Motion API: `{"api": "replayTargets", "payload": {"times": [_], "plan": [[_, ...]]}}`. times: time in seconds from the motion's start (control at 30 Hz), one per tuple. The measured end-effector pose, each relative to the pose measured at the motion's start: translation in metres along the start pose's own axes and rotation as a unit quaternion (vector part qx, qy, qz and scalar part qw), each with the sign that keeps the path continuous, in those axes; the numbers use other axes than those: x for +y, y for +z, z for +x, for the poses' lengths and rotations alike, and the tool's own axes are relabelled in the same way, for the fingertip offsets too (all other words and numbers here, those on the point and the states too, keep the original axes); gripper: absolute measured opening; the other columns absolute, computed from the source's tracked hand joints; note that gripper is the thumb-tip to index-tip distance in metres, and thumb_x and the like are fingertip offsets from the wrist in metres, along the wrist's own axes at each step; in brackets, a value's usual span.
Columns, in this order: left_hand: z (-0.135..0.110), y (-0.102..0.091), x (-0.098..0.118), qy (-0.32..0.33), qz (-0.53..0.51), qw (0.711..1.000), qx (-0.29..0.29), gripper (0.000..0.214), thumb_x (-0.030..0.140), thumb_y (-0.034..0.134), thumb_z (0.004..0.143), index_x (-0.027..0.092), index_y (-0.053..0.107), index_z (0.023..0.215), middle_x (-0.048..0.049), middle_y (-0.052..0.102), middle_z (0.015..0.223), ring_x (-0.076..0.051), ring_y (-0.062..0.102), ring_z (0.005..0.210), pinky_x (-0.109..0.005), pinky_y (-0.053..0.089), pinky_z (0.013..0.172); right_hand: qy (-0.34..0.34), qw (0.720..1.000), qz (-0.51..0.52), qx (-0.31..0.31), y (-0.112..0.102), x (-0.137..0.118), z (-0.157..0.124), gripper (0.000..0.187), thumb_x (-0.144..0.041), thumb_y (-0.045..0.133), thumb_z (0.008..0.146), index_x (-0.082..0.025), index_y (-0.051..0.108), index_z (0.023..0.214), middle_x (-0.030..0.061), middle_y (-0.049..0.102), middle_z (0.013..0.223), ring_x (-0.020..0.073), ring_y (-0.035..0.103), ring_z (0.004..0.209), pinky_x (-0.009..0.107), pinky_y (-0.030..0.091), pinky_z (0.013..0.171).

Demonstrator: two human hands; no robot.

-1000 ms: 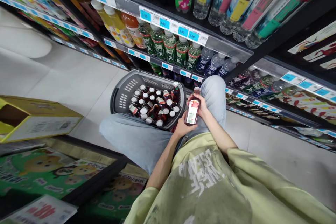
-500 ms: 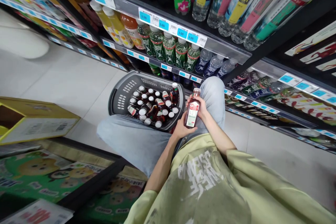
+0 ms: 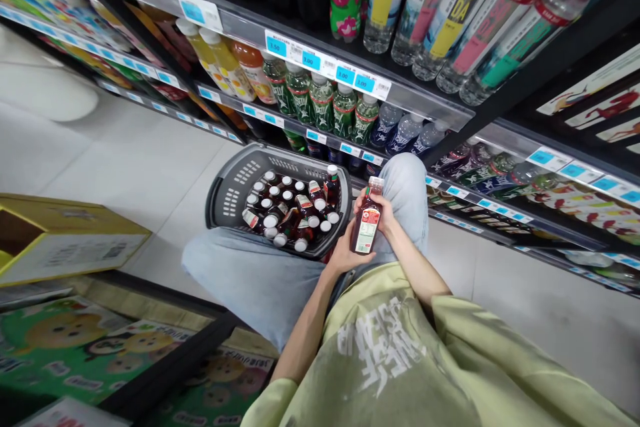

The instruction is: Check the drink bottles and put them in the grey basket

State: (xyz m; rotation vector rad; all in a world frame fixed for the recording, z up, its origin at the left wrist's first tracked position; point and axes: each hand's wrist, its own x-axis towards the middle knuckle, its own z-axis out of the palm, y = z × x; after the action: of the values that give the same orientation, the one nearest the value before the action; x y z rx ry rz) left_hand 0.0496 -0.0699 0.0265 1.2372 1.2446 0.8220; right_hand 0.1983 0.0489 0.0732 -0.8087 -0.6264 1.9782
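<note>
A dark red drink bottle (image 3: 367,223) with a red, white and green label is held upright in front of my lap, its label towards me. My left hand (image 3: 345,250) is closed around its lower left side and base. My right hand (image 3: 385,213) grips it near the upper right, just under the pale cap. Left of the bottle, a grey plastic shopping basket (image 3: 227,177) stands beside my bent leg. Inside it are several dark bottles (image 3: 287,230) with white caps, some upright and some tilted.
Drink shelves (image 3: 425,103) run along the front, carrying green-labelled bottles (image 3: 320,103) low down and soda water bottles (image 3: 450,20) above. A yellow carton (image 3: 75,233) lies on the left. Green packages (image 3: 60,340) fill the shelf at lower left. Pale floor tiles (image 3: 160,153) show between.
The view has shifted slightly, so shelves and basket appear a little lower. The bottle stays in both hands, turned slightly, with more of its label's red top showing.
</note>
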Motion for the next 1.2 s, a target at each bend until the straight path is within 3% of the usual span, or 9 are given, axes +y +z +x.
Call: {"api": "replayTargets", "payload": {"times": [0.13, 0.23, 0.33, 0.53, 0.63, 0.8, 0.93, 1.1, 1.2], "plan": [[0.0, 0.0, -0.001, -0.003, 0.006, 1.0, -0.002, 0.127, 0.038, 0.098, 0.063, 0.015, 0.036, 0.171, -0.0183, 0.075, 0.141, -0.04, 0.076, 0.126, -0.054, 0.062, 0.108, -0.01, 1.0, 0.007, -0.012, -0.004, 0.004, 0.002, 0.051, -0.068, 0.086, 0.079, -0.023, 0.066, 0.09, 0.0027, 0.072, 0.074, 0.0222, 0.07, 0.066, 0.031, 0.058, 0.058], [-0.001, -0.001, -0.001, -0.008, 0.01, 1.0, -0.006, 0.128, 0.039, 0.099, 0.062, 0.015, 0.036, 0.171, -0.0194, 0.074, 0.143, -0.04, 0.075, 0.126, -0.055, 0.061, 0.11, 0.0, 1.0, 0.02, -0.007, -0.004, 0.003, 0.004, 0.067, -0.088, 0.073, 0.083, -0.022, 0.066, 0.088, 0.0041, 0.072, 0.073, 0.0226, 0.07, 0.065, 0.032, 0.059, 0.058], [-0.001, -0.001, -0.001, -0.006, 0.009, 1.0, -0.01, 0.127, 0.039, 0.098, 0.064, 0.015, 0.035, 0.171, -0.0195, 0.073, 0.145, -0.04, 0.075, 0.127, -0.055, 0.061, 0.11, 0.019, 0.999, 0.034, 0.008, -0.001, 0.0, 0.004, 0.074, -0.096, 0.059, 0.089, -0.022, 0.065, 0.086, 0.0052, 0.071, 0.07, 0.0238, 0.071, 0.064, 0.033, 0.059, 0.058], [0.003, -0.002, -0.006, 0.085, 0.017, 0.996, 0.011, 0.119, 0.039, 0.099, 0.064, 0.015, 0.044, 0.167, -0.0219, 0.063, 0.157, -0.044, 0.064, 0.142, -0.06, 0.055, 0.12, 0.05, 0.996, 0.066, 0.044, 0.006, -0.003, 0.003, 0.073, -0.091, 0.042, 0.101, -0.022, 0.062, 0.085, 0.0064, 0.07, 0.067, 0.0246, 0.07, 0.061, 0.034, 0.058, 0.055], [0.006, -0.001, -0.008, 0.138, 0.041, 0.989, 0.038, 0.115, 0.041, 0.101, 0.062, 0.015, 0.051, 0.162, -0.0203, 0.067, 0.145, -0.044, 0.067, 0.134, -0.061, 0.056, 0.117, 0.052, 0.994, 0.077, 0.054, 0.007, -0.005, 0.003, 0.072, -0.089, 0.04, 0.103, -0.023, 0.061, 0.083, 0.0064, 0.07, 0.067, 0.0247, 0.07, 0.06, 0.035, 0.06, 0.056], [0.006, 0.001, -0.01, 0.158, 0.042, 0.983, 0.083, 0.112, 0.045, 0.1, 0.063, 0.015, 0.054, 0.16, -0.0173, 0.069, 0.134, -0.04, 0.071, 0.124, -0.058, 0.06, 0.11, 0.032, 0.989, 0.109, 0.097, 0.011, -0.008, 0.002, 0.071, -0.086, 0.037, 0.105, -0.024, 0.06, 0.082, 0.0061, 0.069, 0.067, 0.0241, 0.068, 0.058, 0.035, 0.06, 0.054], [0.005, 0.007, -0.011, 0.143, -0.009, 0.982, 0.121, 0.098, 0.042, 0.095, 0.07, 0.015, 0.056, 0.156, -0.0188, 0.07, 0.144, -0.039, 0.071, 0.133, -0.056, 0.059, 0.116, -0.007, 0.976, 0.148, 0.162, 0.013, -0.009, 0.002, 0.067, -0.081, 0.036, 0.107, -0.024, 0.061, 0.084, 0.0044, 0.069, 0.067, 0.021, 0.067, 0.057, 0.032, 0.061, 0.057], [0.006, 0.013, -0.01, 0.059, -0.01, 0.983, 0.174, 0.093, 0.041, 0.101, 0.066, 0.018, 0.06, 0.146, -0.0166, 0.077, 0.135, -0.036, 0.076, 0.124, -0.053, 0.063, 0.111, -0.017, 0.966, 0.162, 0.2, 0.014, -0.007, 0.004, 0.066, -0.082, 0.041, 0.105, -0.023, 0.062, 0.083, 0.0052, 0.071, 0.068, 0.0211, 0.068, 0.058, 0.032, 0.06, 0.056], [0.007, 0.015, -0.008, 0.041, -0.002, 0.982, 0.186, 0.089, 0.038, 0.102, 0.065, 0.018, 0.063, 0.142, -0.0163, 0.079, 0.133, -0.036, 0.078, 0.122, -0.053, 0.065, 0.11, -0.016, 0.964, 0.16, 0.211, 0.015, -0.006, 0.005, 0.067, -0.081, 0.04, 0.106, -0.023, 0.063, 0.082, 0.0058, 0.071, 0.069, 0.0212, 0.069, 0.058, 0.033, 0.061, 0.056]]}}
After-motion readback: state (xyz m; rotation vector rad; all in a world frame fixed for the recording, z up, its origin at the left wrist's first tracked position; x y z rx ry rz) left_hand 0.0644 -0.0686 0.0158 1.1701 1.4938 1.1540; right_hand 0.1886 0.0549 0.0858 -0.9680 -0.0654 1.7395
